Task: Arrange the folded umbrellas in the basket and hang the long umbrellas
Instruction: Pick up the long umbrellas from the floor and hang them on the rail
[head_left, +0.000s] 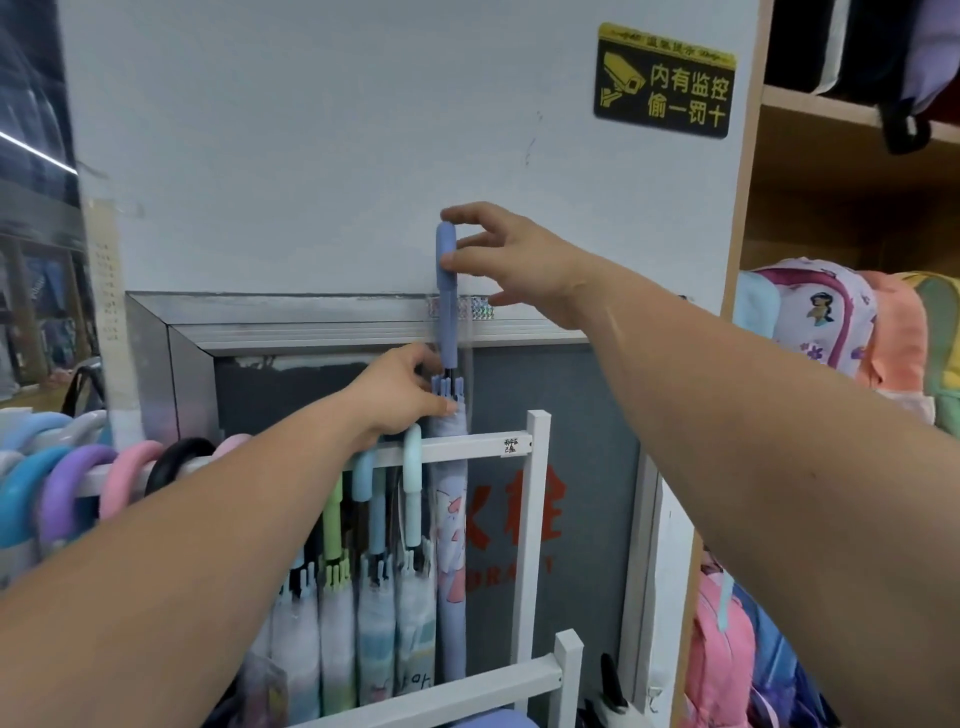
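A long periwinkle-blue umbrella (451, 545) stands upright behind the top rail of a white rack (467, 448), its handle (447, 291) rising well above the rail. My right hand (511, 257) pinches the top of that handle between thumb and fingers. My left hand (402, 397) grips the umbrella just below the handle, at the top of the canopy. Several long umbrellas (413, 519) with pastel hooked handles hang from the rail to the left. No basket or folded umbrellas are in view.
A white wall with a black and yellow camera sign (665, 80) is behind the rack. Wooden shelves (831, 171) with backpacks (815, 317) stand to the right. The rack's right post (537, 519) is close beside the held umbrella.
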